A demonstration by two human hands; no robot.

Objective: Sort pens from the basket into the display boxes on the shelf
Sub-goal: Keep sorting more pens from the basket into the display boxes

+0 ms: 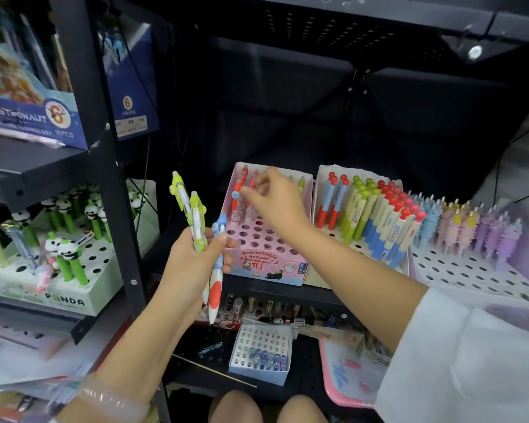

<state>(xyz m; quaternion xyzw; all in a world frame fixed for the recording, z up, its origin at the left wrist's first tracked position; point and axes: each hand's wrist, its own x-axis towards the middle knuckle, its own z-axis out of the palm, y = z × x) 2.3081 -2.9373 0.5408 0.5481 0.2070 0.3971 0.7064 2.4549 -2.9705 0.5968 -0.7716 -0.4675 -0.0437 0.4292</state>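
Pens, two green and one blue, are gripped upright in the left hand before the shelf. An orange pen in the pink box is touched by the right hand, fingers loosely curled over it.

I see a black metal shelf carrying three display boxes side by side. The pink perforated box sits at its front edge, printed "Retractable eraser". Touching its right side stands a cream box packed with upright red, green and blue pens. Further right of the pink box rests a lavender box of pastel pens.
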